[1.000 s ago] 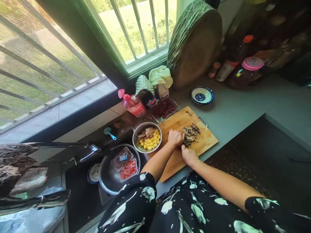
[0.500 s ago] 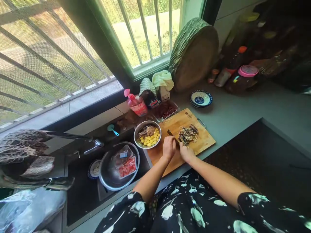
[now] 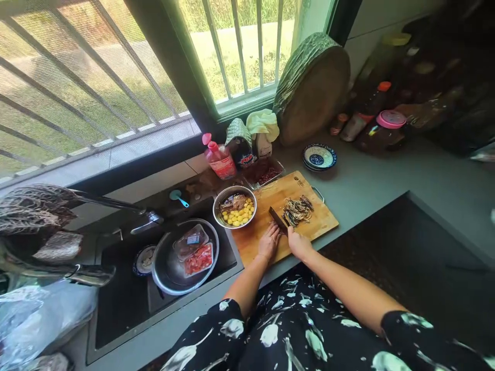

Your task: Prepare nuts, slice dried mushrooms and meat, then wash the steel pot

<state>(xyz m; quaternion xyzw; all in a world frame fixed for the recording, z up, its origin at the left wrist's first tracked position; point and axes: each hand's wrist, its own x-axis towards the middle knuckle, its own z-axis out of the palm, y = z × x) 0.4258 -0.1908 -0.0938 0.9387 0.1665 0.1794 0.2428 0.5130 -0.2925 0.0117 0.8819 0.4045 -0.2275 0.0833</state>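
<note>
My right hand (image 3: 299, 243) is closed round the handle of a dark-bladed knife (image 3: 277, 218), which points up and left over the wooden cutting board (image 3: 255, 247). Beside the blade, my left hand (image 3: 269, 242) lies on the board with its fingers stretched toward the knife; I cannot tell whether the fingertips touch it. A heap of thin, dark-and-tan dried strips (image 3: 297, 211) sits just right of the blade. At the board's left edge stands a metal bowl (image 3: 215, 215) holding yellow balls (image 3: 238, 213) and a brown piece.
In the sink at left, a large metal basin (image 3: 164, 278) holds a clear pack and a tray of red meat (image 3: 199, 259). A pink pump bottle (image 3: 221, 161) and a clear tray (image 3: 265, 173) stand behind the board. Blue-patterned plates (image 3: 319, 156) are stacked at right.
My left hand has dropped from a closed grip near the blade to lying flat on the board, exposing more of the knife. The view has shifted slightly.
</note>
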